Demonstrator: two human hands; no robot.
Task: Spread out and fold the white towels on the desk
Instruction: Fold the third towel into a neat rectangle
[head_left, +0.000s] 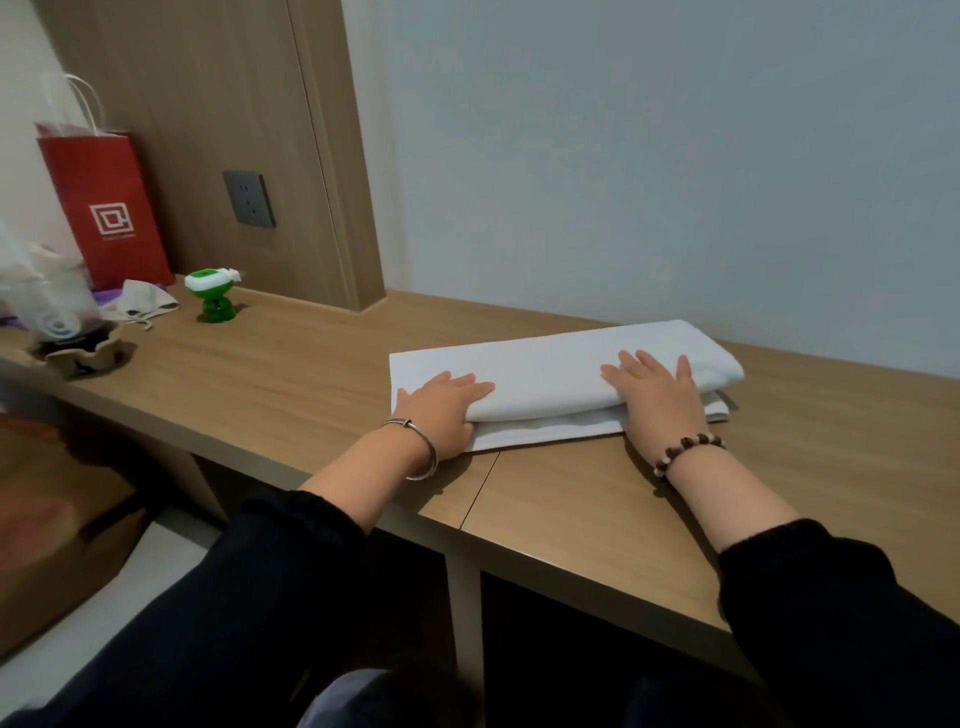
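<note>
A white towel (550, 366) lies folded into a long band on the wooden desk (291, 384), close to the grey wall. A lower layer sticks out along its near edge. My left hand (441, 410) lies flat on the towel's left end, fingers together and pointing right. My right hand (657, 395) presses flat on the right part, fingers spread and pointing away from me. Neither hand grips the cloth. Both arms wear dark sleeves; a metal bangle is on the left wrist, a bead bracelet on the right.
At the desk's far left stand a red paper bag (106, 208), a green and white bottle-like object (214, 293), a crumpled cloth (143, 301) and a plastic bag over a dark item (52, 306). A wall socket (249, 200) sits on the wood panel.
</note>
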